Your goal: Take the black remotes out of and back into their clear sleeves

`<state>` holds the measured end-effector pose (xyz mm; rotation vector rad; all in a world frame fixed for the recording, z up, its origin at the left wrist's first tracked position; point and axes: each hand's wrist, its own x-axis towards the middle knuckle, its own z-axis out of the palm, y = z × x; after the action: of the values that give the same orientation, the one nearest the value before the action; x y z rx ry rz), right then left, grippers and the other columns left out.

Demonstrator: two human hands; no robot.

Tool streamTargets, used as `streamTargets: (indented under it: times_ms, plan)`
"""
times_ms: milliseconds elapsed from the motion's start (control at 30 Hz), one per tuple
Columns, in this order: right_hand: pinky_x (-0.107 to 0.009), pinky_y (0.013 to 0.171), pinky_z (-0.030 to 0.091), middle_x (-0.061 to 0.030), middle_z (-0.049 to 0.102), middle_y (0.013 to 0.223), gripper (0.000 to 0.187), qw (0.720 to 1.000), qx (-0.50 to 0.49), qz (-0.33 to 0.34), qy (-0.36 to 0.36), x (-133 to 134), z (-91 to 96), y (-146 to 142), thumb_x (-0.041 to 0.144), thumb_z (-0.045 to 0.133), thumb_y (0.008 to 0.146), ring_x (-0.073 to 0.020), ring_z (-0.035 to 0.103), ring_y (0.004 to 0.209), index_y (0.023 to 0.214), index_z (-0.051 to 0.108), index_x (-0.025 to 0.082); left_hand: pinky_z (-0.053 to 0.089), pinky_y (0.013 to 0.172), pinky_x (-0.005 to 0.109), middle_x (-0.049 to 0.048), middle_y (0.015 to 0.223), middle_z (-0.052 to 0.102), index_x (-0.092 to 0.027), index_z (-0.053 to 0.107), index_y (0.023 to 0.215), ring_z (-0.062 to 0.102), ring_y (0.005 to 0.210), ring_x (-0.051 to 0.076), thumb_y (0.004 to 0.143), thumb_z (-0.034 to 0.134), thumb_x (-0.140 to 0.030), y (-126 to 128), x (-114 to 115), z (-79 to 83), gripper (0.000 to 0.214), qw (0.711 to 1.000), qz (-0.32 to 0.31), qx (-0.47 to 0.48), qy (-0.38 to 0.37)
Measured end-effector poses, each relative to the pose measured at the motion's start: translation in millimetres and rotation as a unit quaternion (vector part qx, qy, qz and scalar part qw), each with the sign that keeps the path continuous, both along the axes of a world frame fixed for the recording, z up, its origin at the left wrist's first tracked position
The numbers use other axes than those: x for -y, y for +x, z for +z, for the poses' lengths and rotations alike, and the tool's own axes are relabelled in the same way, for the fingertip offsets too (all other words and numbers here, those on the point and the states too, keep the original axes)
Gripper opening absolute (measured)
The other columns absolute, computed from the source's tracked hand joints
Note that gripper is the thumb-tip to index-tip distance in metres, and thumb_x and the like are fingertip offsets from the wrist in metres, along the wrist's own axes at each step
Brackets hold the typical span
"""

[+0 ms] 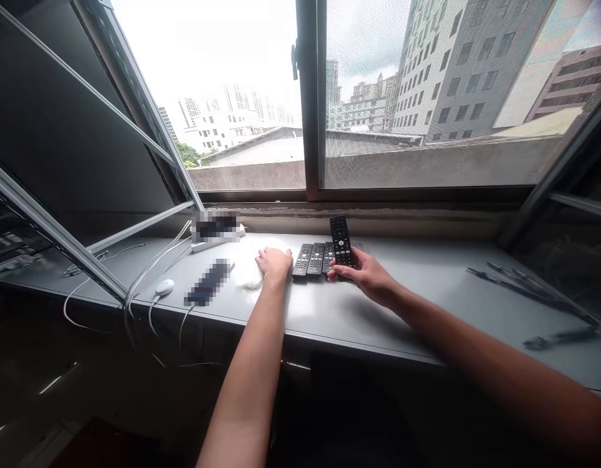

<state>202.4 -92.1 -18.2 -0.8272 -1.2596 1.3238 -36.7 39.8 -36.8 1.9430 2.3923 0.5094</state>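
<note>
Raised above the grey tabletop, a black remote control [340, 235] stands nearly upright in my right hand [366, 276], whose thumb and fingers wrap its lower end. Behind it, several more black remotes lie side by side in a row, including a left one [303, 260] and the one beside it [316, 259]; the held remote partly covers the right end of this row. My left hand [275, 262] rests on the table just left of the row, fingers apart and holding nothing visible. Thin white, plastic-looking material [249, 274] lies against its left side.
A white power strip [217, 242], partly blurred out, sits at the back left with white cables. Nearer are a blurred phone-like object [207, 283] and a round white charger [164, 286]. Dark cables [529, 289] lie at right. Metal frames flank the table [427, 273] before the window.
</note>
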Motion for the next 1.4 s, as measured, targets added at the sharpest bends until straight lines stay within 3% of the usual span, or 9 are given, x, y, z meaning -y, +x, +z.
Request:
streamTargets:
  times_ms: [267,400,533,633,833,967,1100,1233,1400]
  plan:
    - [-0.051,0.096,0.063,-0.0055,0.078,0.102,0.049,1.0,0.005,0.002,0.006,-2,-1.5,0,0.041,0.101,0.075,-0.0253,0.079,0.087,0.107,0.07,0.02,0.036,0.125,0.068,0.0273,0.167,0.05,-0.008,0.056,0.158,0.042,0.155,0.047,0.1,0.063,-0.036,3,7,2.7,0.065,0.976,-0.052,0.076,0.198]
    - [-0.051,0.097,0.062,-0.0054,0.077,0.1,0.049,1.0,0.012,0.0,0.007,-1,0.0,0,0.042,0.1,0.075,-0.0248,0.078,0.085,0.107,0.069,0.02,0.043,0.128,0.054,0.0176,0.169,0.051,-0.015,0.057,0.16,0.049,0.156,0.033,0.099,0.049,-0.008,4,4,2.8,0.062,0.908,-0.198,0.199,0.31]
    - [-0.049,0.094,0.062,-0.0032,0.075,0.102,0.056,1.0,0.0,-0.004,0.001,0,1.7,0,0.039,0.101,0.074,-0.0232,0.077,0.083,0.115,0.068,0.022,0.052,0.121,0.051,0.016,0.157,0.063,-0.018,0.07,0.146,0.066,0.14,0.03,0.1,0.05,-0.006,11,-2,1.8,0.052,0.837,-0.257,0.335,0.347]
    - [-0.044,0.084,0.062,-0.001,0.072,0.092,0.052,1.0,0.001,-0.009,0.002,0,2.2,0,0.04,0.1,0.075,-0.0208,0.073,0.077,0.112,0.068,0.021,0.057,0.115,0.051,0.0142,0.143,0.072,-0.021,0.074,0.14,0.076,0.117,0.027,0.1,0.06,-0.011,20,-2,3.3,0.043,0.786,-0.27,0.439,0.342]
    - [-0.034,0.057,0.05,0.0019,0.061,0.071,0.043,0.997,0.054,-0.045,0.009,0,2.8,4,0.049,0.095,0.079,-0.0154,0.056,0.059,0.098,0.07,0.02,0.056,0.114,0.047,0.0058,0.112,0.081,-0.028,0.066,0.149,0.077,0.11,0.021,0.096,0.078,-0.024,51,16,16.3,0.054,0.602,-0.34,0.678,0.249]
    - [-0.04,0.07,0.064,-0.0105,0.072,0.123,0.041,0.981,0.137,-0.094,0.1,-1,4.1,6,0.052,0.09,0.084,-0.0176,0.067,0.074,0.112,0.08,0.023,0.051,0.12,0.04,0.0049,0.119,0.08,-0.027,0.07,0.143,0.074,0.125,0.02,0.094,0.081,-0.019,73,33,37.4,0.051,0.511,-0.312,0.785,0.157]
    - [-0.043,0.076,0.07,-0.0115,0.047,0.167,0.039,0.969,0.175,-0.067,0.16,-2,3.8,7,0.052,0.086,0.088,-0.0222,0.075,0.091,0.116,0.084,0.025,0.051,0.122,0.035,0.0066,0.132,0.077,-0.025,0.071,0.141,0.068,0.138,0.021,0.097,0.075,-0.013,85,39,59.0,0.046,0.439,-0.287,0.847,0.081]
    - [-0.044,0.069,0.067,-0.012,0.069,0.135,0.043,0.969,0.195,-0.038,0.145,-3,3.3,7,0.054,0.081,0.093,-0.0163,0.071,0.065,0.122,0.082,0.023,0.053,0.12,0.031,0.0052,0.143,0.073,-0.027,0.066,0.147,0.065,0.142,0.018,0.105,0.064,-0.013,82,31,60.0,0.044,0.414,-0.231,0.873,0.114]
    - [-0.042,0.061,0.064,-0.0125,0.068,0.133,0.037,0.958,0.221,-0.056,0.176,-5,0.5,8,0.053,0.077,0.097,-0.0154,0.068,0.059,0.118,0.081,0.023,0.058,0.116,0.034,0.0075,0.148,0.07,-0.03,0.055,0.159,0.064,0.143,0.019,0.111,0.054,-0.019,64,17,42.4,0.048,0.477,-0.15,0.854,0.147]
